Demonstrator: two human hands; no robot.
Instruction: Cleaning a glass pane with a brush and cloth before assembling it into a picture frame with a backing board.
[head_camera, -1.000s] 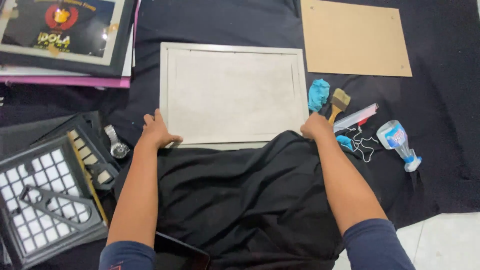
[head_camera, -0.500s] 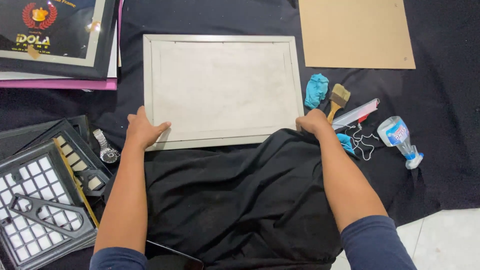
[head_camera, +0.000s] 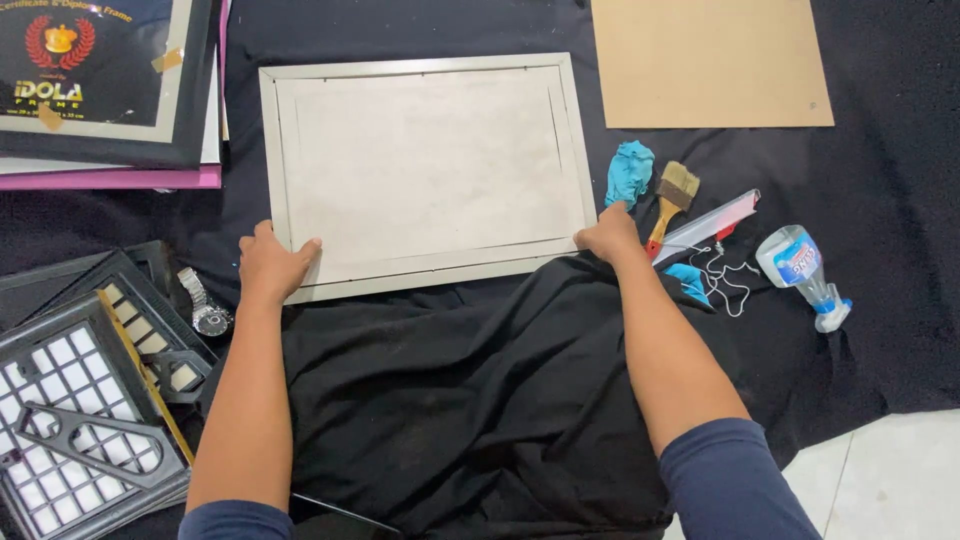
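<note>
Your left hand (head_camera: 272, 265) has its grip on the lower left corner of the grey picture frame (head_camera: 425, 170), thumb lying on the frame's face and fingers curled under its edge. Your right hand (head_camera: 610, 236) grasps the lower right corner in the same way, knuckles up. The frame lies face down in the upper middle of the picture, on a black cloth (head_camera: 480, 400) that covers the surface and bunches in folds between your forearms.

Just right of your right hand lies a paintbrush (head_camera: 672, 197) with a wooden handle, and beside it a crumpled blue glove (head_camera: 629, 172). A flat grey and red strip (head_camera: 712, 226) sits near the brush, with a thin white cord (head_camera: 722, 278) below it. Further right a small clear spray bottle (head_camera: 802, 274) lies on its side; you cannot tell what is in it.

A brown backing board (head_camera: 710, 62) lies in the upper right. A boxed frame with a dark printed sheet (head_camera: 100, 80) is at the upper left. At the lower left sit black gridded trays (head_camera: 80, 400), their cells light inside, and a wristwatch (head_camera: 203, 308) lies beside them.
</note>
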